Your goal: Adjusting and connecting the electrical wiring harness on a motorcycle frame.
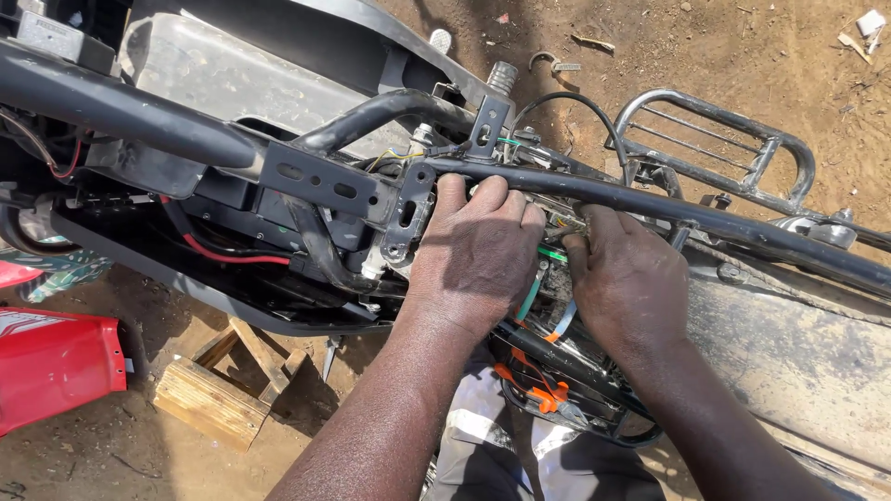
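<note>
Hands are set side by side on a stripped motorcycle frame, seen from above. Left hand (475,252) is laid knuckles-up against the black frame tube (650,206), fingers curled and pressed together, tips hooked at the tube's lower edge beside the slotted bracket (406,215); whether anything is pinched under them cannot be told. Right hand (629,278) is just beside it, fingers bent down and hidden in the wiring bundle (555,243) below the tube, so its grip cannot be told either. Bundle is located between the two hands and slightly beyond them, directly under the tube. A green wire (536,286) is seen dropping from the bundle through the gap between the hands; a pale strap (562,320) loops below it. Long axis of the tube runs from upper left to lower right across the view, and the wiring follows it. Right hand is nearer, its fingertips already in the bundle; left hand is on the tube itself, just left of it. Further off: red cable (227,256) inside the frame at left, orange connector (548,397) low between the forearms, rear rack (715,148) upper right, red panel (56,362) and wooden block (209,399) on the dirt ground (724,56).
</note>
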